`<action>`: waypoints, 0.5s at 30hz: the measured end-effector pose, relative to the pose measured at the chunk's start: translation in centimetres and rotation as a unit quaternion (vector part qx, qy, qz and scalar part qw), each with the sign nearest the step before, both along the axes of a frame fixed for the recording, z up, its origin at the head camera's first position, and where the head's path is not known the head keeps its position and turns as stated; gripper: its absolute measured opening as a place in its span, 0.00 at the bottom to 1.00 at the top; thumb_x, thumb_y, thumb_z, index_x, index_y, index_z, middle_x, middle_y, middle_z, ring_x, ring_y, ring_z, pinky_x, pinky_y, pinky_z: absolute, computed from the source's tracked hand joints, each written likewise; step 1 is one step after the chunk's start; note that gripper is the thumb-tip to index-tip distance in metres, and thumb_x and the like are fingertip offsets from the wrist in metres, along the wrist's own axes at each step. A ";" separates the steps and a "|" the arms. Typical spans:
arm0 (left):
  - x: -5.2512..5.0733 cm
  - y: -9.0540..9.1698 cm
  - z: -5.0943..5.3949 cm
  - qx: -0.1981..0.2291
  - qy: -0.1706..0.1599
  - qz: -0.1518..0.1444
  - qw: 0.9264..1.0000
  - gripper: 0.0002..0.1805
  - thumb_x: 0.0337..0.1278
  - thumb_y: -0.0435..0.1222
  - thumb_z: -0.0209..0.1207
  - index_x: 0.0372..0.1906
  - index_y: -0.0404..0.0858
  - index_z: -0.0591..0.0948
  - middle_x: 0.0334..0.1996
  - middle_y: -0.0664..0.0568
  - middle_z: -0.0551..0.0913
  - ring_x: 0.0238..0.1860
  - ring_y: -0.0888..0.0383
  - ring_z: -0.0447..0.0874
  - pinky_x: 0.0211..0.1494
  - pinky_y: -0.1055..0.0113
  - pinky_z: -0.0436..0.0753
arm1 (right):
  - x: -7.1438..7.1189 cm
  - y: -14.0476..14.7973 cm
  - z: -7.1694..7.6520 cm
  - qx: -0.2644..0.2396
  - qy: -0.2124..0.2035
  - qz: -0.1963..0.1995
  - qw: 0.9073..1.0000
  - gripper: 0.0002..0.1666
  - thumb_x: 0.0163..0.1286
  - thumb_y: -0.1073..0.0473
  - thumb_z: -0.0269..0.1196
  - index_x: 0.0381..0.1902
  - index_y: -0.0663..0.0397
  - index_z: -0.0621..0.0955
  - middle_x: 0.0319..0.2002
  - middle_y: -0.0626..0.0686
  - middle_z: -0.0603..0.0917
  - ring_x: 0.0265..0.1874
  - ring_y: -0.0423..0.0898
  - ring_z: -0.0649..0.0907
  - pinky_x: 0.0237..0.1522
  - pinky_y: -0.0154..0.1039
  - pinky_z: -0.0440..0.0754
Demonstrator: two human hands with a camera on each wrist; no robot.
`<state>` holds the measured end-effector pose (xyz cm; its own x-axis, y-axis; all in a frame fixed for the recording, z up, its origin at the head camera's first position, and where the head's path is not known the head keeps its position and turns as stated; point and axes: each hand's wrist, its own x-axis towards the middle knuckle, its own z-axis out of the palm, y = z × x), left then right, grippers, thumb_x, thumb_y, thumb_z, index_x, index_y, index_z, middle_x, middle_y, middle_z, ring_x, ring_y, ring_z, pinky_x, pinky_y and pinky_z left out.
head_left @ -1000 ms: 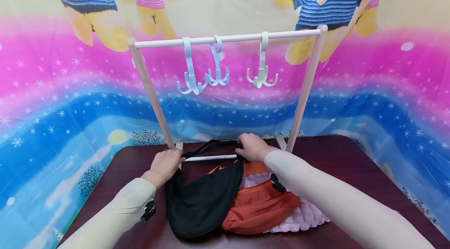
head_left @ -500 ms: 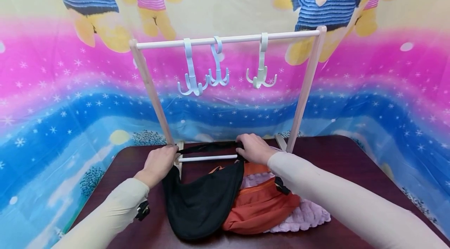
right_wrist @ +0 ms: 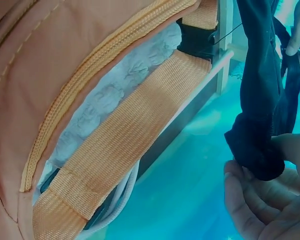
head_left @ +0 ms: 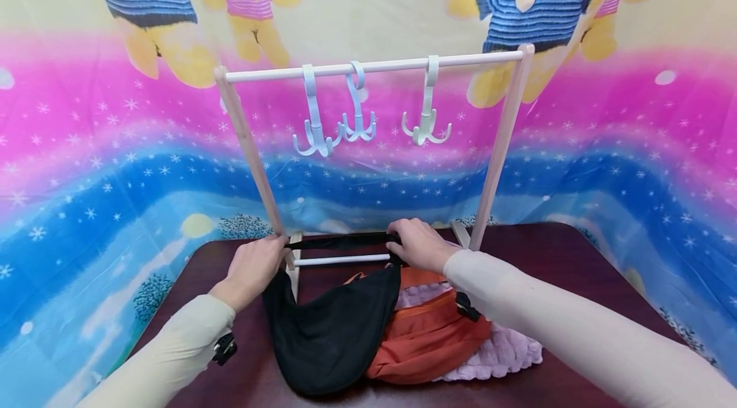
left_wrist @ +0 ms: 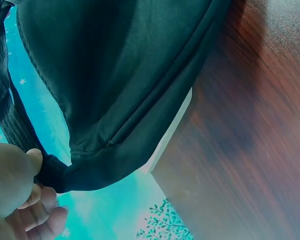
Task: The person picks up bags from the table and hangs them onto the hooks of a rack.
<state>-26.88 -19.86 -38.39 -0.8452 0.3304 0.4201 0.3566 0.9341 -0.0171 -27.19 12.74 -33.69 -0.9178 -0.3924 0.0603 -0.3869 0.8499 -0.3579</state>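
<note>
A black bag (head_left: 334,337) hangs between both hands, its lower part near the table front and its strap (head_left: 340,242) stretched across the top. My left hand (head_left: 253,267) pinches the strap's left end; in the left wrist view the thumb and fingers (left_wrist: 27,200) close on the black fabric (left_wrist: 120,75). My right hand (head_left: 419,244) grips the right end, and the right wrist view shows its fingers (right_wrist: 265,195) round a bunched black piece (right_wrist: 262,150). Right of the black bag lies an orange-red bag (head_left: 432,344) on a pink ruffled cloth (head_left: 501,355).
Behind the bags stands a wooden rack (head_left: 499,152) with a top rail (head_left: 391,66) and a low white bar (head_left: 340,260). Two blue hooks and a pale green hook (head_left: 427,101) hang from the rail. The dark red table (head_left: 564,280) ends at a printed cloth backdrop.
My left hand has moved left and slightly up, pulling the strap straighter and flatter. The black bag's left side has shifted left. My right hand has barely moved.
</note>
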 end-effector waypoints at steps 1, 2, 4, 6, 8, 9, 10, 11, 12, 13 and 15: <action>0.1 0.0 0.1 0.001 0.004 -0.002 1.000 0.04 0.65 0.37 0.65 0.40 0.41 0.85 0.26 0.51 0.85 0.20 0.58 0.79 0.20 0.62 0.74 | 0.0 0.0 0.1 -0.001 -0.001 0.001 1.000 0.19 0.75 0.55 0.62 0.59 0.56 0.81 0.51 0.56 0.87 0.43 0.48 0.88 0.51 0.49 0.85; 0.1 -0.1 0.1 0.001 0.007 -0.003 1.000 0.04 0.64 0.36 0.65 0.41 0.41 0.85 0.27 0.51 0.86 0.21 0.58 0.79 0.20 0.63 0.74 | 0.1 0.1 0.1 -0.001 -0.002 0.003 1.000 0.19 0.75 0.55 0.62 0.59 0.56 0.81 0.51 0.56 0.87 0.43 0.48 0.88 0.51 0.49 0.85; 0.2 -0.1 0.2 0.001 0.012 -0.007 1.000 0.06 0.64 0.36 0.65 0.43 0.41 0.86 0.29 0.50 0.87 0.21 0.58 0.80 0.20 0.63 0.74 | 0.1 0.2 0.2 -0.002 -0.004 0.006 1.000 0.19 0.75 0.56 0.62 0.59 0.56 0.81 0.51 0.55 0.87 0.43 0.48 0.88 0.51 0.48 0.85; 0.3 -0.1 0.3 0.001 0.016 -0.010 1.000 0.07 0.64 0.36 0.65 0.44 0.40 0.86 0.31 0.50 0.87 0.22 0.57 0.81 0.20 0.64 0.75 | 0.1 0.4 0.2 -0.003 -0.004 0.007 1.000 0.18 0.75 0.57 0.62 0.59 0.56 0.82 0.51 0.55 0.87 0.44 0.48 0.88 0.52 0.48 0.85; 0.4 -0.2 0.4 0.002 0.021 -0.013 1.000 0.08 0.64 0.36 0.66 0.45 0.40 0.86 0.32 0.49 0.88 0.22 0.57 0.82 0.20 0.64 0.76 | 0.1 0.5 0.2 -0.004 -0.001 0.010 1.000 0.18 0.75 0.57 0.62 0.59 0.56 0.82 0.51 0.55 0.87 0.45 0.48 0.88 0.52 0.48 0.84; 0.4 -0.2 0.4 0.002 0.022 -0.013 1.000 0.08 0.64 0.36 0.66 0.45 0.40 0.87 0.33 0.49 0.88 0.23 0.57 0.82 0.20 0.64 0.76 | 0.1 0.6 0.3 -0.005 0.000 0.012 1.000 0.18 0.75 0.57 0.62 0.59 0.56 0.82 0.52 0.55 0.87 0.45 0.48 0.88 0.52 0.49 0.84; 0.5 -0.3 0.4 0.003 0.025 -0.014 1.000 0.08 0.64 0.37 0.66 0.45 0.40 0.87 0.33 0.49 0.88 0.23 0.57 0.83 0.20 0.64 0.76 | 0.2 0.6 0.3 -0.008 0.001 0.014 1.000 0.18 0.75 0.57 0.62 0.58 0.56 0.82 0.52 0.55 0.87 0.46 0.49 0.88 0.53 0.49 0.84; 0.5 -0.3 0.5 0.005 0.028 -0.014 1.000 0.08 0.64 0.37 0.66 0.45 0.40 0.87 0.33 0.49 0.88 0.23 0.57 0.83 0.21 0.64 0.77 | 0.2 0.6 0.3 -0.010 0.002 0.016 1.000 0.17 0.75 0.57 0.62 0.58 0.56 0.82 0.52 0.55 0.87 0.46 0.49 0.88 0.53 0.49 0.84; 0.6 -0.4 0.5 0.006 0.030 -0.014 0.999 0.08 0.64 0.37 0.66 0.45 0.40 0.87 0.33 0.49 0.88 0.23 0.57 0.83 0.21 0.64 0.77 | 0.2 0.6 0.3 -0.012 0.003 0.017 1.000 0.17 0.75 0.58 0.62 0.58 0.56 0.82 0.52 0.56 0.87 0.46 0.49 0.88 0.53 0.49 0.84; 0.6 -0.4 0.5 0.007 0.032 -0.015 0.999 0.08 0.64 0.37 0.66 0.44 0.40 0.87 0.33 0.49 0.88 0.23 0.57 0.83 0.21 0.64 0.77 | 0.3 0.6 0.4 -0.013 0.003 0.019 1.000 0.17 0.75 0.58 0.62 0.58 0.56 0.82 0.53 0.56 0.87 0.46 0.49 0.88 0.53 0.49 0.84; 0.7 -0.6 0.6 0.007 0.036 -0.017 0.999 0.07 0.63 0.37 0.66 0.43 0.40 0.87 0.32 0.49 0.88 0.22 0.57 0.83 0.20 0.64 0.77 | 0.3 0.6 0.4 -0.016 0.002 0.020 1.000 0.17 0.74 0.58 0.62 0.58 0.56 0.83 0.52 0.56 0.87 0.46 0.49 0.88 0.53 0.49 0.84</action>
<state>-26.13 -20.42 -37.78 -0.8010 0.3524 0.4839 0.3872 0.9215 -0.0303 -26.87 13.37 -33.32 -0.9011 -0.4266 0.0778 -0.4221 0.8217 -0.3829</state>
